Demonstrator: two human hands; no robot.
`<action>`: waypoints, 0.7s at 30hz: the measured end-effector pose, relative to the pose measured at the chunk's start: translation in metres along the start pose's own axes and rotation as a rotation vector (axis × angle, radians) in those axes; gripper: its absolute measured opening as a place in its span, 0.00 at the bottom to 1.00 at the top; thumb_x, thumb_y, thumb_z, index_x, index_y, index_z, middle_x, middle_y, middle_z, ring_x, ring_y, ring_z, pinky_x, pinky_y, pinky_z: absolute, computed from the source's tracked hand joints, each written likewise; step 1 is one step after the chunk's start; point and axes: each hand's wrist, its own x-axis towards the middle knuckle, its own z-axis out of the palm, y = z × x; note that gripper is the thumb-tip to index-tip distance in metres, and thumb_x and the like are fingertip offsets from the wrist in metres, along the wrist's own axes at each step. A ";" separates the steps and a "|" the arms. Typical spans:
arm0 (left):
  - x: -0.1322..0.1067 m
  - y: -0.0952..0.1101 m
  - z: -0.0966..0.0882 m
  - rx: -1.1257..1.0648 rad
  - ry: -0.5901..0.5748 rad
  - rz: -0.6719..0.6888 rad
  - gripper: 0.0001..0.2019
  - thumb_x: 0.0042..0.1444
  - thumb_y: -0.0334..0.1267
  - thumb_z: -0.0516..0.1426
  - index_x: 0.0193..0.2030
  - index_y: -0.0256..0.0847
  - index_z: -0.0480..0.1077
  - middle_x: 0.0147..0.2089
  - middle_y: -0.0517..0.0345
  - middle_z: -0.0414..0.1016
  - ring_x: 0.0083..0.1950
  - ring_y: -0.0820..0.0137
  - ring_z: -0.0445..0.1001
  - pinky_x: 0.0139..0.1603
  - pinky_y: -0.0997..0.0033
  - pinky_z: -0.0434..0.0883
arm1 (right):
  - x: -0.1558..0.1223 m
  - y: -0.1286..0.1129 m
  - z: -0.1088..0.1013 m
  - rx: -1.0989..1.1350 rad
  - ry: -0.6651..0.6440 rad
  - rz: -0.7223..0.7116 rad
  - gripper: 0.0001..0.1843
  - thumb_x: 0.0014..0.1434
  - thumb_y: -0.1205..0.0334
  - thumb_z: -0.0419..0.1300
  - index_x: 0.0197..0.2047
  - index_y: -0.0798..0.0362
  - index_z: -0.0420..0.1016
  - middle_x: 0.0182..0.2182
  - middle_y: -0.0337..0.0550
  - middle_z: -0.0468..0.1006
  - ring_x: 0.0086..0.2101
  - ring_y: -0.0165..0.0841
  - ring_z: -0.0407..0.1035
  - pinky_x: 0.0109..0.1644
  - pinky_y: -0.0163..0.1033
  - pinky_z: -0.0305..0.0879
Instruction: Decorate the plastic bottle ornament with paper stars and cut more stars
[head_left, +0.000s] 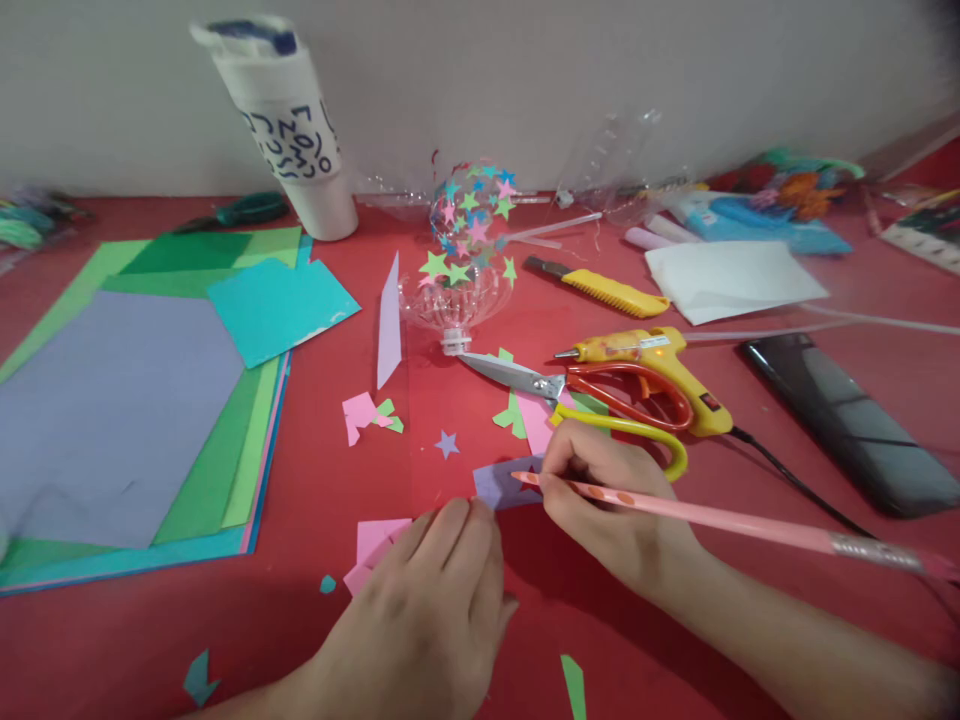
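My right hand (607,490) is closed around a pink pencil (697,512) with darker spots. The pencil's point rests on a small purple paper strip (495,482), beside a star-shaped hole that is partly hidden by my fingers. My left hand (431,600) lies at the strip's lower left edge, its fingers together and curled onto the paper; their tips are partly hidden. A loose purple paper star (447,445) lies just above the strip. Behind my right hand are scissors (551,383) with one red and one yellow handle, lying over pink and green scraps.
Coloured paper sheets (97,400) are stacked at left, near a white tumbler (300,130). A clear plastic bottle piece (457,300) with star-covered ball (474,215) stands behind. At right are a box cutter (607,290), a corded yellow glue gun (660,365) and a phone (851,425).
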 end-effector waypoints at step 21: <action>-0.001 0.000 0.001 0.007 0.003 -0.006 0.12 0.54 0.33 0.56 0.43 0.25 0.71 0.40 0.40 0.77 0.38 0.54 0.75 0.35 0.56 0.77 | -0.002 0.002 0.003 0.041 -0.033 -0.078 0.08 0.45 0.69 0.51 0.20 0.49 0.55 0.14 0.30 0.59 0.16 0.25 0.53 0.17 0.29 0.49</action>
